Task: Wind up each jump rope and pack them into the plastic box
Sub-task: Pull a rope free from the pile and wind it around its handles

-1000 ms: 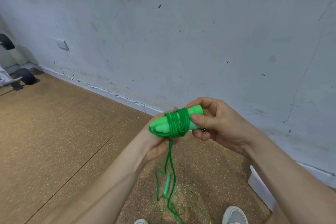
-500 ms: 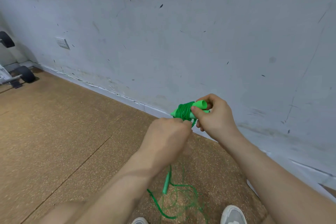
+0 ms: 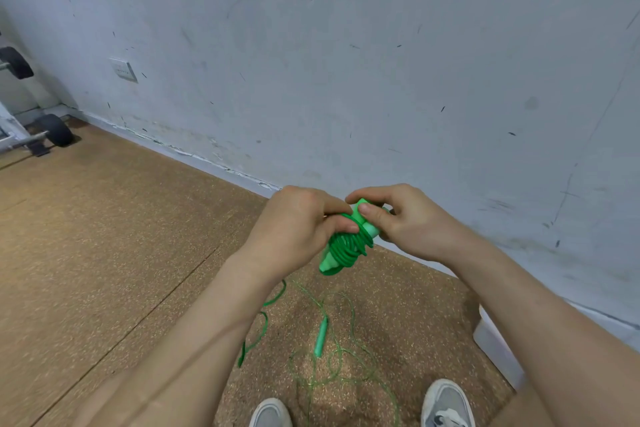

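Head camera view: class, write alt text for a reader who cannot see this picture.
The left hand and right hand grip a green jump rope, its cord wound round the handle, above a cork floor. More green cord and a loose handle lie below; a white plastic box sits at the right edge.

Bright green jump rope (image 3: 348,246) — pale green handles; speckled tan cork floor (image 3: 104,236); scuffed grey-white wall (image 3: 346,62).

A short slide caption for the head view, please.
Left hand and right hand grip a partly wound green jump rope.
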`<state>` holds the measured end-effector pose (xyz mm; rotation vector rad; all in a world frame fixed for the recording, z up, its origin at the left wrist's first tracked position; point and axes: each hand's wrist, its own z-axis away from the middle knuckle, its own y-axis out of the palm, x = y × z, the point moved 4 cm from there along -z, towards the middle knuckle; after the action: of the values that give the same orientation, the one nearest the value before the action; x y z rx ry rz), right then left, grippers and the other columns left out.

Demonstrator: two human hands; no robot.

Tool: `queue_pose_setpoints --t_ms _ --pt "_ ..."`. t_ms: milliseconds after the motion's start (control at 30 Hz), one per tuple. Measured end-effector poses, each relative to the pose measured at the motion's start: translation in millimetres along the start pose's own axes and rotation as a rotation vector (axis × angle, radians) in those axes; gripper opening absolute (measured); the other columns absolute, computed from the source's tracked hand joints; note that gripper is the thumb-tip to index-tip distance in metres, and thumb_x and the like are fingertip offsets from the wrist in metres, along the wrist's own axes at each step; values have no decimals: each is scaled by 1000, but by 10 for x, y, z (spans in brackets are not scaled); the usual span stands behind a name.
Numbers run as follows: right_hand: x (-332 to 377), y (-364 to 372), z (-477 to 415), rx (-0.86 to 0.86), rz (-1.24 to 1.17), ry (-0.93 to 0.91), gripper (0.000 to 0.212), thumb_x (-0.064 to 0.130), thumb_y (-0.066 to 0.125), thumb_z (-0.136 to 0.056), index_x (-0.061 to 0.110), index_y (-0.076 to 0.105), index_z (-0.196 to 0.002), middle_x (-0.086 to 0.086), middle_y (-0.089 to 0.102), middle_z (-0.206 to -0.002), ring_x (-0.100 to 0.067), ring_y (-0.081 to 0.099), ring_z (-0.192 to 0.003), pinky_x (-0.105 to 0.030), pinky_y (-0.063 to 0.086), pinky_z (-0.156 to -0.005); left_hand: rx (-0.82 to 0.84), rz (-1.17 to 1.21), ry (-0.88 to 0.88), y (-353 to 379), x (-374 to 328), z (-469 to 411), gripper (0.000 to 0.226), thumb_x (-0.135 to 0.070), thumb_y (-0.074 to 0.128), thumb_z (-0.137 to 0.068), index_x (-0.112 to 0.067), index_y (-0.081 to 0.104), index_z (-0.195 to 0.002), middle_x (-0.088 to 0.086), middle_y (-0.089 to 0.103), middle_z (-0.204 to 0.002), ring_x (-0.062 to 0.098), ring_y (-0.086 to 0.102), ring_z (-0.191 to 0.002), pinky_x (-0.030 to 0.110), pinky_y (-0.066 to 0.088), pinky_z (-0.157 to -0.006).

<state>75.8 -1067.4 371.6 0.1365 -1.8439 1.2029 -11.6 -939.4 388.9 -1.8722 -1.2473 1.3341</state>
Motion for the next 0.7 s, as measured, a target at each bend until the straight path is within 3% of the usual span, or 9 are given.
queue_pose_setpoints --t_ms 100,133,200,267,367,500,600,700 --pt "18 1 29 55 -69 4 26 17 49 -99 16 66 -118 8 66 -86 4 54 -69 -28 44 -73 9 248 -216 0 84 -16 9 -28 80 -71 -33 76 -76 -12 70 -69 1 61 -70 20 45 -68" --pt "41 4 46 74 -115 12 25 17 49 -99 17 67 -116 -6 68 -86 -7 55 -68 -33 47 -69 22 310 -255 4 112 -23 11 -25 82 -69 -33 75 -73 -11 71 -70 3 63 -72 21 47 -71" --pt "84 -3 80 99 -240 19 23 13 49 -99 16 67 -113 -20 61 -77 -16 48 -59 -30 44 -57 60 444 -313 2 139 -35 12 -17 83 -68 -26 75 -71 -6 72 -69 4 64 -68 21 49 -69" --pt "106 -22 109 102 -346 26 23 10 50 -98 12 66 -113 -11 54 -66 -13 43 -50 -22 38 -50 82 571 -355 -1 143 -31 9 -11 82 -69 -15 74 -73 -3 69 -64 2 60 -60 16 45 -62" --pt "126 -51 146 110 -455 47 21 7 54 -96 10 67 -112 1 55 -66 -15 44 -50 -20 37 -47 102 716 -390 18 143 -15 7 -6 78 -73 -9 71 -74 -4 65 -59 2 55 -54 13 42 -54" --pt "110 -62 167 123 -546 47 20 7 58 -93 9 68 -111 -3 60 -73 -19 47 -51 -26 38 -49 145 894 -426 82 160 -7 9 -3 74 -74 -7 66 -71 -4 55 -47 4 43 -43 14 34 -45" --pt "117 -69 172 145 -675 46 23 8 61 -89 5 68 -111 -9 63 -73 -17 48 -50 -22 38 -46 128 1055 -460 122 167 -13 13 -13 73 -63 -6 63 -69 0 53 -48 7 38 -40 16 30 -42" --pt "126 -51 168 151 -856 47 27 9 67 -82 2 65 -108 -12 63 -72 -16 50 -46 -19 37 -42 71 1224 -542 178 133 -17 7 -7 63 -77 -8 57 -73 -2 53 -47 5 38 -35 14 30 -38"
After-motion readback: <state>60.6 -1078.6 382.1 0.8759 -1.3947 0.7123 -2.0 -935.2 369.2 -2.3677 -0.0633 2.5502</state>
